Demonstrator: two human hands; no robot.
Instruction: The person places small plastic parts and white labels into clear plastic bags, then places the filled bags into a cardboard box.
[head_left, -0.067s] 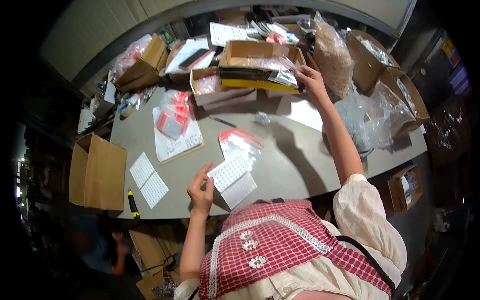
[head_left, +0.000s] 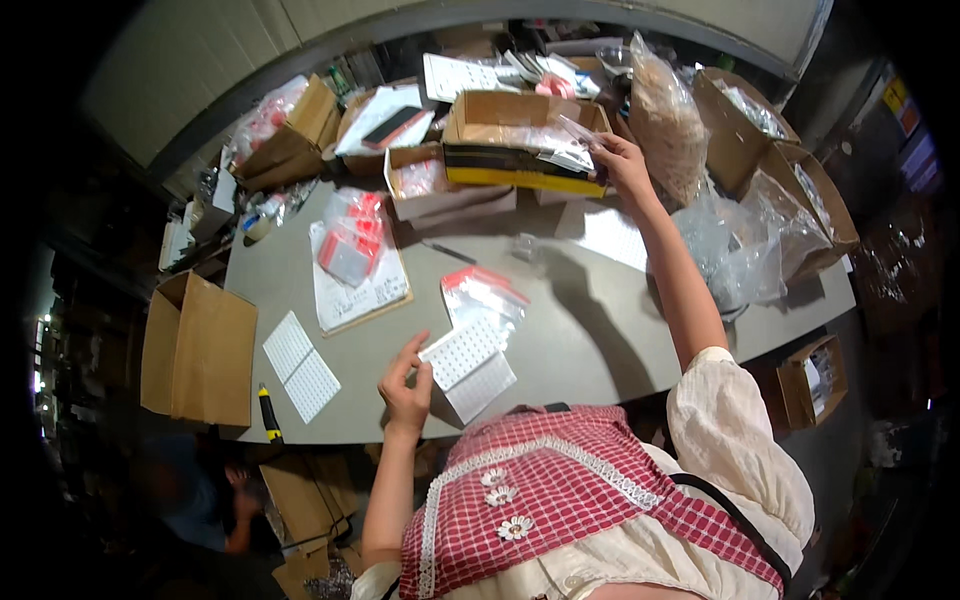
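Observation:
My right hand [head_left: 622, 163] reaches to the right end of a brown cardboard box [head_left: 490, 158] with a black and yellow band. Its fingers are closed on a small clear plastic bag [head_left: 575, 130]; silvery packaging shows just below them, at the box's rim. At the front of the table my left hand [head_left: 406, 388] rests with fingers apart, beside the left edge of a folded white sheet [head_left: 462, 352] with rows of small marks. Whether it touches the sheet I cannot tell. Partly under the sheet lie clear zip bags with red edges [head_left: 500, 297].
Left of centre, red-edged bags [head_left: 350, 255] lie on a clipboard [head_left: 365, 312]. Another marked sheet [head_left: 301, 368], a yellow-black cutter [head_left: 268, 412] and an open carton [head_left: 200, 350] stand further left. Along the right are a large filled bag [head_left: 665, 125], crumpled plastic [head_left: 725, 245] and boxes.
The whole view has shifted slightly. The clear bag in my right hand is tilted a little differently at the box. My left hand keeps its place beside the sheet.

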